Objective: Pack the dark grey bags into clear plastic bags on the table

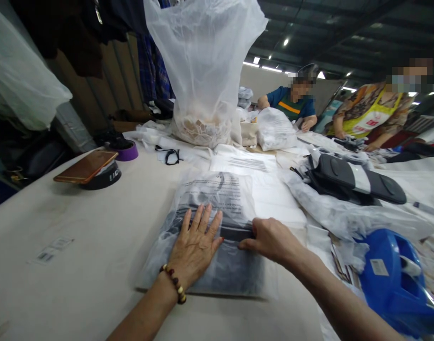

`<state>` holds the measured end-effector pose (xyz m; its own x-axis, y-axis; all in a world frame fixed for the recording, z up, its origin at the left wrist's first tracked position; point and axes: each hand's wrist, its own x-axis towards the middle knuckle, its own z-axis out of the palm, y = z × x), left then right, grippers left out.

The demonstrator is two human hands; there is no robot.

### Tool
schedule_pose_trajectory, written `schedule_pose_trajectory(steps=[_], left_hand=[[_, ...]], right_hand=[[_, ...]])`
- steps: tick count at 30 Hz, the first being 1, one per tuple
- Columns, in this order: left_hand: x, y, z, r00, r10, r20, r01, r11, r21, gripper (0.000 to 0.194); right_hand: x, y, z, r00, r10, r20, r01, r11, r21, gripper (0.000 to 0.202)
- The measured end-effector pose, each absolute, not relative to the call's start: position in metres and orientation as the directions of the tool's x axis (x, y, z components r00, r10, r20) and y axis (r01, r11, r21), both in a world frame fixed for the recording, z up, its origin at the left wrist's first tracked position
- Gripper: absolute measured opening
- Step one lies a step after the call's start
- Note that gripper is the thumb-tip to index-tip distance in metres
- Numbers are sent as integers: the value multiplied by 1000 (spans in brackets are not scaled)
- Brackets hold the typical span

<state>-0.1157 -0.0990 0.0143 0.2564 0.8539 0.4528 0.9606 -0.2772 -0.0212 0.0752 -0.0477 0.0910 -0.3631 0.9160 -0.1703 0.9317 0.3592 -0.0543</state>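
A clear plastic bag (220, 277) with printed warning text lies flat on the table in front of me. Dark folded cloth shows through it, with a darker band across the middle. My left hand (197, 241) rests palm down on the bag, fingers stretched out, a beaded bracelet at the wrist. At the bag's right edge, my right hand (271, 239) has its fingers curled and its thumb pressed in, gripping the plastic. Behind the bag lies a stack of white plastic bags (243, 161) with printed text.
On the left, a phone (86, 166) leans on a black roll (102, 177) beside a purple tape roll (127, 150). A large translucent sack (206, 61) stands behind. Rightward are a black padded item (358, 180) and a blue plastic holder (387, 279). Two people work across the table.
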Motion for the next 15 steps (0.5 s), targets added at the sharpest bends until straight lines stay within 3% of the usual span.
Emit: schedule_pose_trajectory(steps=[2,4,7,9,11,13,15], left_hand=[[-116,-99,14,252,854,454,961,-277,-13,50],[-116,-98,13,249,855,456,960,-279,-1,50],[-114,-96,10,246,858,451,958,-285,19,50],[-113,-95,10,245,861,445,955,-294,44,50],[-117,-96,13,242,869,432,943,-315,106,49],[-127,-103,21,219,872,439,899,-355,257,44],[-138,-115,34,112,859,499,772,-391,502,36]], right_hand=[[81,-55,88,-317,946,-68,949,316,-24,31],[85,-70,77,-368,916,159,924,379,-44,22],[81,-103,48,-561,679,473,776,631,15,24],[75,-120,23,-690,533,489,666,733,140,46],[70,-128,3,-749,483,453,615,760,207,65],[68,-129,-8,-749,491,445,618,761,200,73],[68,-127,-10,-736,513,441,627,763,159,75]])
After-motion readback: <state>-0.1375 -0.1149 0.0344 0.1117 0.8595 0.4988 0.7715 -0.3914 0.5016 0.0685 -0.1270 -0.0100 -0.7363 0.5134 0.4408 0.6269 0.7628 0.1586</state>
